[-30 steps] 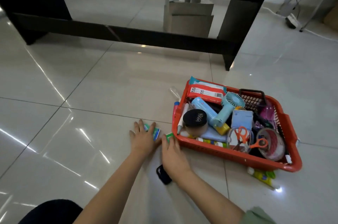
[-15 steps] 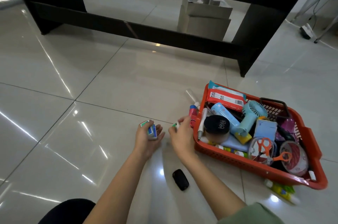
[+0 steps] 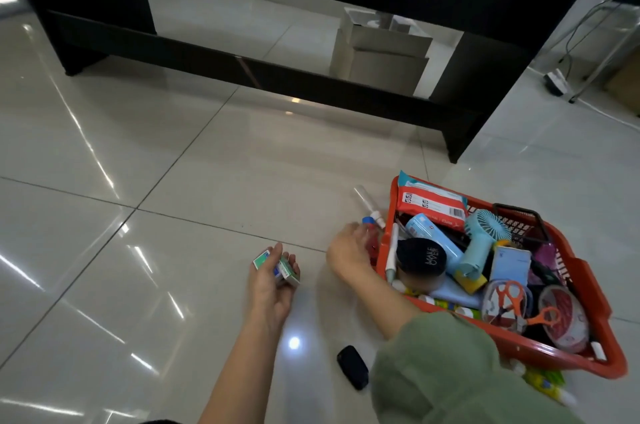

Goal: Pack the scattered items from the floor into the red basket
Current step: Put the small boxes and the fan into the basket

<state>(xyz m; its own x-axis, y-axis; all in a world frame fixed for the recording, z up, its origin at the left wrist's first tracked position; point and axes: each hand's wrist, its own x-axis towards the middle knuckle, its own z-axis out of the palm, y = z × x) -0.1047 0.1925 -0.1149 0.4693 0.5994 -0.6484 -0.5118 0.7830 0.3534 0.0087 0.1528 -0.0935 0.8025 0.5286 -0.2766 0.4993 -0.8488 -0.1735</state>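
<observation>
1. Red plastic basket [image 3: 585,271] sits on the glossy white tiled floor [image 3: 138,146], right of centre, heaped with items: round black-lidded jar [image 3: 420,261], light-blue handheld fan [image 3: 485,233], orange-handled scissors [image 3: 516,306], red-and-white wipes pack [image 3: 431,204].
2. Left hand [image 3: 273,281], palm up just above the floor, fingers curled round small green-and-white cartons [image 3: 278,268]; well left of the basket.
3. Right hand [image 3: 348,252] at the basket's left outer wall, fingers at a small red bottle with a blue cap [image 3: 370,236] lying beside the wall. Motion blur; cannot tell whether it grasps the bottle.
4. Clear small spray bottle [image 3: 369,204] on the floor, just beyond the red bottle.
5. Black oval object [image 3: 352,367] on the floor near the green sleeve [image 3: 443,371].
6. Yellow-green tube [image 3: 545,384] on the floor under the basket's near edge.
</observation>
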